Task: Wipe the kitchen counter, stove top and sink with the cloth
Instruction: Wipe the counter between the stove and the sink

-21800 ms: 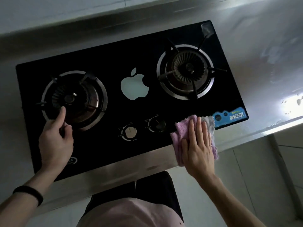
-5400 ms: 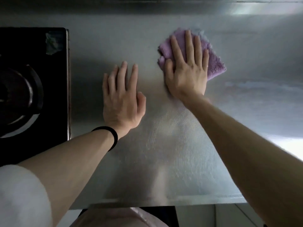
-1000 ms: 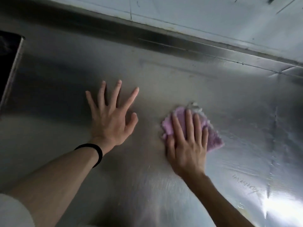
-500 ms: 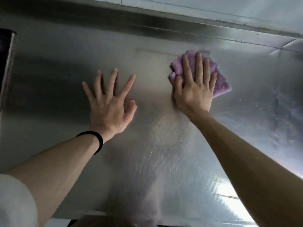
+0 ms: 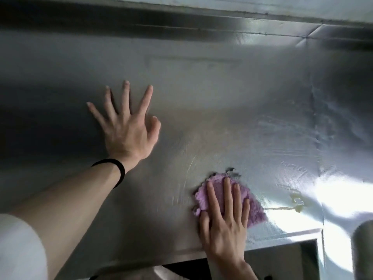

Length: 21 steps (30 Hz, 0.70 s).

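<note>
Since half a second ago the right hand (image 5: 224,225) has dragged the purple cloth (image 5: 256,211) from the back of the steel counter (image 5: 201,93) to its front edge. The cloth now lies flat just short of that edge. The palm and straight, slightly parted fingers press down on it and hide its middle, so only the fuzzy border shows round them. The left hand (image 5: 129,128) stays planted on bare metal further back and to the left, well apart from the cloth, with its fingers splayed wide and the thumb bent out. A black wristband (image 5: 118,171) circles that wrist, and a white sleeve (image 5: 18,249) fills the lower left corner. A yellowish smear (image 5: 296,203) sits on the glare patch near the cloth's right side, not touching it. A blurred, rounded grey object (image 5: 363,249) juts in at the right edge. The counter's raised back lip (image 5: 181,25) runs along the top.
</note>
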Motion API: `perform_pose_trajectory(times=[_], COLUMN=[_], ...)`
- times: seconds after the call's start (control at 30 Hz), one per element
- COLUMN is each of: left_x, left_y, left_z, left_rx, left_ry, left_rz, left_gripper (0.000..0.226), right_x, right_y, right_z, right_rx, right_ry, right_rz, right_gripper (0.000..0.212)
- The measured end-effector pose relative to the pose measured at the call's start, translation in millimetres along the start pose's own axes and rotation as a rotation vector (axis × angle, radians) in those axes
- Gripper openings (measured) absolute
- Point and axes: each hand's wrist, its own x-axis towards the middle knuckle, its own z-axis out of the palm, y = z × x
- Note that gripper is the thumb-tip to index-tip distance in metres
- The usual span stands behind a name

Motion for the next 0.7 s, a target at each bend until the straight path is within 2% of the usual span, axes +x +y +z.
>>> perform_pose_trajectory(times=[0.17,0.27,0.4,0.57,0.7], left_x=[-2,0,0,-1,-2], left_y=[-1,-2,-4,-6,-4], left_z=[1,3,8,7,5], left_rx=[-0.009,-0.007,0.011,-0.002,-0.011], left_ry=[0.014,0.04,0.061,0.053,0.043], left_rz=[0.016,0.025,0.022,0.032,0.017], left_gripper=[0.073,0.071,0.069,0.069,0.07], right_x=[121,203,259,218,103], right_y=[2,-1,-12,-22,-35], right_z=[-27,-40,-43,-35,-14], right_rx=[-0.006,0.022,0.089,0.104,0.081], right_ry=[0.07,0.133,0.105,0.129,0.145], right_rz=[-0.056,-0.014,0.072,0.085,0.131], right_gripper=[0.064,0.063,0.062,0.061,0.062])
